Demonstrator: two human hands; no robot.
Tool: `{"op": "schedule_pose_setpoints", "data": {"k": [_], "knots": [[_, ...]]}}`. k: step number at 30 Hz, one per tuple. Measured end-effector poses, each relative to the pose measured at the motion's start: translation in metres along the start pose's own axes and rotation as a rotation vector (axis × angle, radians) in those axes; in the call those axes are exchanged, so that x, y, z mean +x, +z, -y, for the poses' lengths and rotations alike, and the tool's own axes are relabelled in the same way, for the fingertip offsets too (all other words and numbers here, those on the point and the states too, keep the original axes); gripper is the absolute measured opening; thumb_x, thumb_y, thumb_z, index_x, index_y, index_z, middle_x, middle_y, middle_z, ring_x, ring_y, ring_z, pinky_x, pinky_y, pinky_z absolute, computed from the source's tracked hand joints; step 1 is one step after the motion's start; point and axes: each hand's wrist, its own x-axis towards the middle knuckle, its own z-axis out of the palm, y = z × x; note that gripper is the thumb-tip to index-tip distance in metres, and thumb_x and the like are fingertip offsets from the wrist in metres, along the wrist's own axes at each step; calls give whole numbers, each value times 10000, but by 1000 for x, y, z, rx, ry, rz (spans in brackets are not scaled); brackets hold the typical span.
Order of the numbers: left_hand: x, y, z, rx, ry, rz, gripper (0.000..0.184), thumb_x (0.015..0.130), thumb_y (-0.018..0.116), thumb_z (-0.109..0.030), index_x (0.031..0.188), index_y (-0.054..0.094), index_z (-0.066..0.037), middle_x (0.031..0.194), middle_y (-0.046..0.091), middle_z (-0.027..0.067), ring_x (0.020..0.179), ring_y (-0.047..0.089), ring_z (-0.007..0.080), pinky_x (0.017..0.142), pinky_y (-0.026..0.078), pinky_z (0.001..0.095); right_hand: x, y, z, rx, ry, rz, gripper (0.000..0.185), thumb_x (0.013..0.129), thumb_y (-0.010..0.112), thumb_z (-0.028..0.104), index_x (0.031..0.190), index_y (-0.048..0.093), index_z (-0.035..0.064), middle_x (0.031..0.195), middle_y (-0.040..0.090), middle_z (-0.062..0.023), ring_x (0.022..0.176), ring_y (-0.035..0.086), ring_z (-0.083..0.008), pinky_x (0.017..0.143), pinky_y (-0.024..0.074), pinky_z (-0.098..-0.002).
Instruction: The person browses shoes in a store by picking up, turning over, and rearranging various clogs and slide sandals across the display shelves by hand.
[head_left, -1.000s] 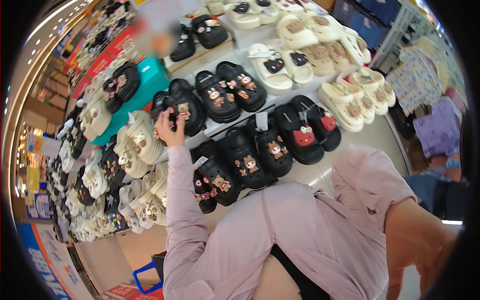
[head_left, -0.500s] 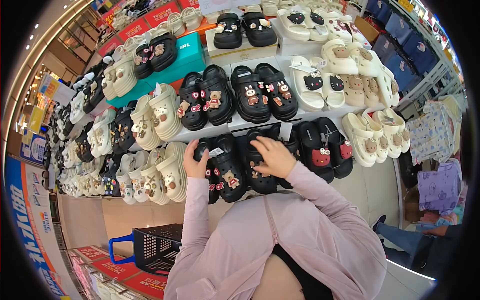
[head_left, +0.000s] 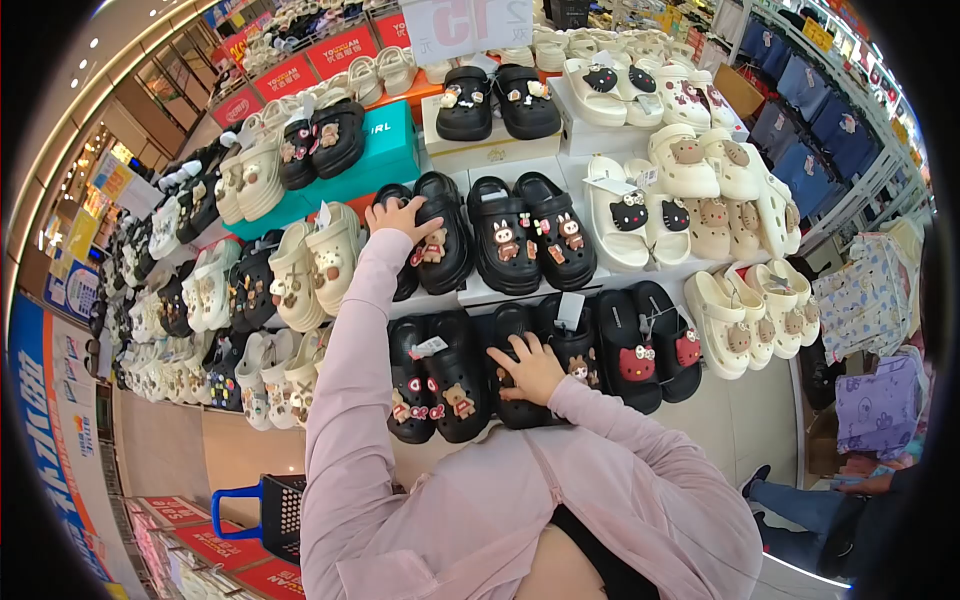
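Note:
My left hand (head_left: 397,218) reaches up to the upper row and lies over a black clog with bear charms (head_left: 432,245), fingers apart. It covers much of the left shoe of that pair. My right hand (head_left: 532,370) rests with spread fingers on a black clog (head_left: 512,322) in the lower row, hiding most of its charms. Left of it stands another black pair with bear charms (head_left: 458,385) and a white tag. Black clogs with rabbit-like charms (head_left: 503,235) sit just right of my left hand.
Black slides with red cat faces (head_left: 637,365) and cream clogs (head_left: 730,330) continue the lower row rightwards. White slides (head_left: 620,215) stand above them. A black basket with a blue handle (head_left: 283,510) is at lower left. Another person's leg (head_left: 800,505) shows at right.
My left hand has moved up from the lower row's bear-charm clogs to the matching upper pair. My right hand stays at the lower clog. The view has tilted up a little.

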Motion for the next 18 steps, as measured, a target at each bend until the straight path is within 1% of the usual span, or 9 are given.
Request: {"op": "schedule_pose_setpoints", "data": {"k": [3, 4, 8, 11, 13, 14, 16, 17, 18], "knots": [[24, -11, 0, -37, -118, 279, 840, 663, 554, -772, 1349, 452, -300, 1425, 356, 81, 1279, 403, 290, 1050, 185, 561, 0, -1, 0, 23, 3, -19, 810, 646, 766, 411, 1352, 401, 254, 1305, 394, -177, 1195, 382, -450, 848, 445, -538], [39, -4, 5, -30, -111, 357, 903, 634, 581, -779, 1353, 459, -247, 1452, 311, 52, 1292, 397, 259, 1031, 215, 579, -1, 0, -1, 34, -2, -26, 813, 642, 770, 409, 1351, 404, 254, 1301, 394, -177, 1192, 385, -449, 845, 447, -534], [49, -1, 10, -51, -75, 439, 895, 617, 637, -742, 1323, 499, -210, 1402, 354, 48, 1246, 446, 235, 1020, 256, 565, -1, 4, -3, 38, -18, -54, 813, 636, 775, 409, 1346, 413, 248, 1288, 397, -173, 1187, 390, -451, 836, 454, -529], [40, 4, 12, -55, -71, 337, 817, 625, 667, -702, 1262, 566, -201, 1368, 386, 46, 1218, 469, 197, 994, 305, 518, 0, 2, -3, 51, -19, -49, 814, 634, 778, 407, 1345, 416, 244, 1290, 398, -173, 1185, 391, -452, 839, 458, -525], [30, 7, 12, -127, -8, 140, 732, 637, 702, -645, 1197, 620, -180, 1333, 430, 56, 1165, 512, 178, 956, 339, 483, 0, 4, -3, 54, -21, -52, 817, 633, 779, 405, 1345, 414, 243, 1291, 398, -174, 1183, 391, -452, 839, 460, -524], [27, 7, 11, -126, -7, 143, 732, 637, 702, -645, 1197, 620, -180, 1333, 430, 56, 1165, 512, 178, 956, 339, 483, 0, 4, -3, 49, -23, -57, 819, 633, 781, 403, 1346, 413, 242, 1292, 397, -175, 1182, 392, -452, 840, 462, -522], [18, 5, 5, -131, -8, 36, 663, 639, 728, -599, 1129, 653, -158, 1201, 549, 54, 1106, 550, 189, 909, 357, 439, 0, 3, -3, 57, -16, -58, 820, 633, 781, 400, 1347, 411, 242, 1295, 397, -176, 1185, 388, -452, 842, 462, -523], [14, 5, 4, -134, -8, 36, 663, 639, 728, -599, 1129, 653, -158, 1201, 549, 54, 1106, 550, 189, 909, 357, 439, -1, 3, -3, 60, -14, -60, 821, 633, 782, 396, 1348, 410, 242, 1297, 396, -177, 1188, 384, -452, 844, 462, -523], [11, 5, 3, -131, -27, 6, 645, 630, 738, -587, 1099, 659, -151, 1128, 588, 38, 1084, 561, 198, 890, 357, 414, -1, 4, -3, 52, -15, -59, 821, 633, 782, 396, 1348, 410, 242, 1297, 396, -177, 1188, 384, -452, 844, 462, -523]]}}
